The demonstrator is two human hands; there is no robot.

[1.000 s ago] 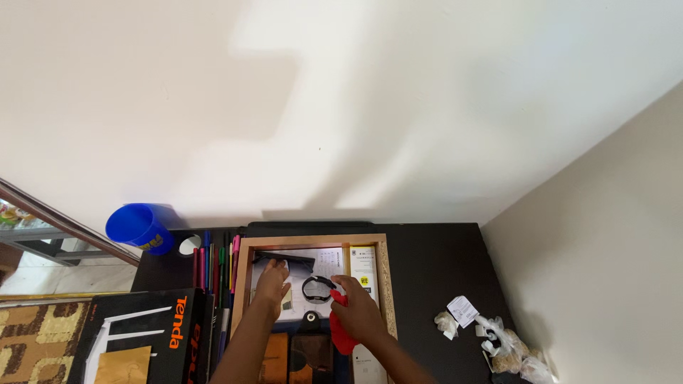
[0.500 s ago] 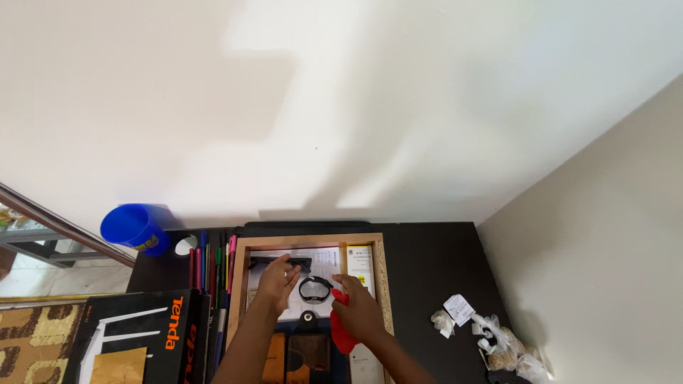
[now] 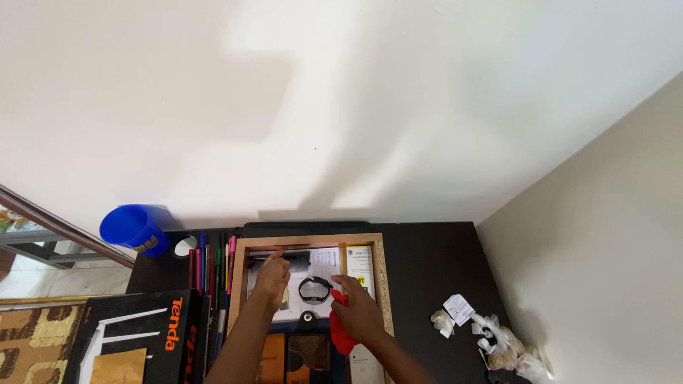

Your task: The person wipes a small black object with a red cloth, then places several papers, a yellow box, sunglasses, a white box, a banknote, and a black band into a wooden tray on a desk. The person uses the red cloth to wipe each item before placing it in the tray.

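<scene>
Here, pens [image 3: 211,264] flank tray [image 3: 239,274] w/ both hands inside.

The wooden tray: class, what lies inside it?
Inside the wooden tray: white papers, a black wristband and a dark object under the left hand. The hands cover the rest.

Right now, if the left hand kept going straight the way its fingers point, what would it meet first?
Probably the black glasses lying at the far end of the wooden tray; the left hand already overlaps them, though contact is unclear. Beyond them is the tray's far rim.
</scene>
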